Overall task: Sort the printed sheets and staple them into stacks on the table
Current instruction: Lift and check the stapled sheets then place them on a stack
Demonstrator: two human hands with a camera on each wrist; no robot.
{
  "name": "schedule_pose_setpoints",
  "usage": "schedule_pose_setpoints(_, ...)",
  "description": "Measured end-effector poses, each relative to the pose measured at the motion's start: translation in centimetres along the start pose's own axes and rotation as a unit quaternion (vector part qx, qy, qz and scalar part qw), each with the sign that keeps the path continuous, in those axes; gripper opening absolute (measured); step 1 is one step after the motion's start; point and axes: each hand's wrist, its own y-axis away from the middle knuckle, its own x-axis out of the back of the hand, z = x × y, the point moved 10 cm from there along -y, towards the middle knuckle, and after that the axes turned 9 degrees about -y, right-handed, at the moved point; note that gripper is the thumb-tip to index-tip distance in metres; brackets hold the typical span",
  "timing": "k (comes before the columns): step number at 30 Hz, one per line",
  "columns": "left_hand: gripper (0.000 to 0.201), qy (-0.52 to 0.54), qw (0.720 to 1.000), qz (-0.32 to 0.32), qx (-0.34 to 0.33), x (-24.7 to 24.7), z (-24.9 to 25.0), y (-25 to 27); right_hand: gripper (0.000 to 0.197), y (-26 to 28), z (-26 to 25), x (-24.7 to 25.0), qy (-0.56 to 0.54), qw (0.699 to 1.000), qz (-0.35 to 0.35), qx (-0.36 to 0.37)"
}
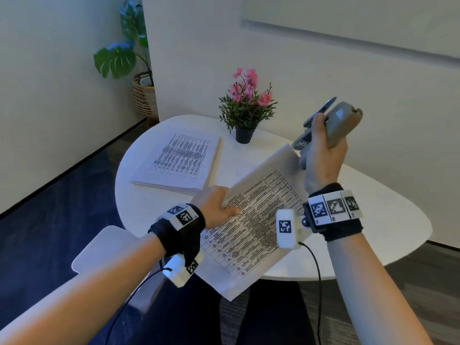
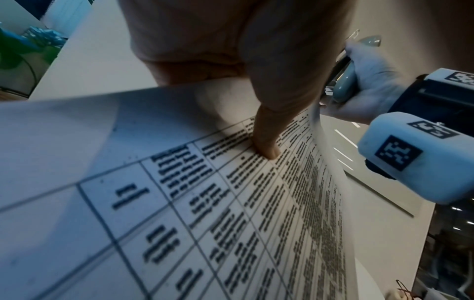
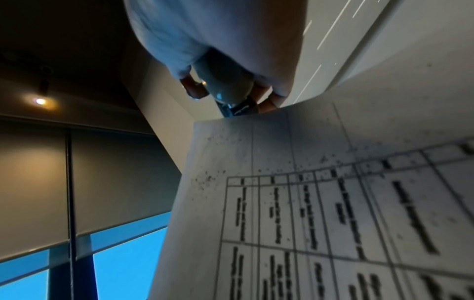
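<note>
Left hand (image 1: 216,207) pinching printed sheets (image 1: 251,220), thumb on gridded top page, fingers hidden beneath. Thin white paper, curled, raised off glossy round white table (image 1: 373,220), near corner overhanging edge. Right hand (image 1: 321,155) clenched round smooth grey stapler (image 1: 333,123) held aloft; stapler mouth partly hidden. Second flat stack (image 1: 179,161) lying far left. Print too blurred to read.
</note>
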Motion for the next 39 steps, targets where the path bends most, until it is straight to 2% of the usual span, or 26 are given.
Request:
schedule_pose_setpoints(7,0.03,-0.041,0.999,-0.005,0.001,-0.5,-0.1,0.0,0.012,0.7,0.9,-0.9,-0.008,0.999,-0.038,0.002)
schedule_pose_setpoints(11,0.028,-0.059,0.998,-0.011,-0.004,-0.9,0.1,-0.1,0.03,0.8,2.0,-1.7,-0.03,0.998,-0.051,-0.026)
schedule_pose_setpoints(13,0.027,-0.059,0.998,-0.012,-0.01,-1.1,0.1,-0.2,0.039,0.7,2.5,-1.5,0.012,0.999,-0.033,-0.019)
schedule_pose_setpoints(16,0.026,-0.066,0.998,-0.019,-0.008,-1.7,-0.3,-0.2,0.042,0.8,3.2,-0.9,0.043,0.999,-0.007,-0.012)
schedule_pose_setpoints(20,0.025,-0.079,0.997,-0.017,0.001,-1.9,-1.0,-0.2,0.038,-0.5,6.7,0.6,0.068,0.993,0.003,-0.101)
schedule_pose_setpoints(22,0.024,-0.079,0.997,0.001,0.018,-1.2,-2.0,-0.4,0.034,-1.9,9.1,2.5,0.149,0.976,0.001,-0.162)
schedule_pose_setpoints(24,0.033,-0.056,0.997,0.019,0.05,-0.1,-3.9,-0.6,0.037,-3.0,11.8,5.2,0.302,0.928,-0.024,-0.217)
schedule_pose_setpoints(27,0.031,-0.007,0.994,0.049,0.096,2.2,-7.0,-0.7,0.025,-2.8,15.9,8.7,0.532,0.786,-0.115,-0.293)
schedule_pose_setpoints(29,0.025,0.034,0.989,0.079,0.123,3.8,-8.8,-0.8,0.026,-1.8,18.3,10.5,0.607,0.714,-0.152,-0.316)
schedule_pose_setpoints(32,0.022,0.113,0.975,0.113,0.151,5.8,-11.0,-1.3,0.037,-1.0,20.8,12.1,0.674,0.646,-0.18,-0.308)
schedule_pose_setpoints(34,0.023,0.174,0.963,0.127,0.16,6.7,-12.1,-1.6,0.054,-1.0,21.7,12.0,0.703,0.63,-0.183,-0.275)
schedule_pose_setpoints(35,0.021,0.201,0.956,0.135,0.162,7.1,-12.6,-1.6,0.058,-1.0,20.8,11.1,0.701,0.649,-0.166,-0.244)
schedule_pose_setpoints(37,0.01,0.256,0.942,0.143,0.162,7.7,-13.1,-1.9,0.054,-1.1,19.3,7.6,0.606,0.762,-0.149,-0.171)
schedule_pose_setpoints(38,0.01,0.286,0.933,0.145,0.164,7.8,-13.3,-2.1,0.052,-0.4,19.1,5.1,0.522,0.816,-0.172,-0.176)
schedule_pose_setpoints(39,0.013,0.313,0.923,0.147,0.17,7.9,-13.7,-2.2,0.053,0.9,19.5,2.6,0.43,0.849,-0.205,-0.229)
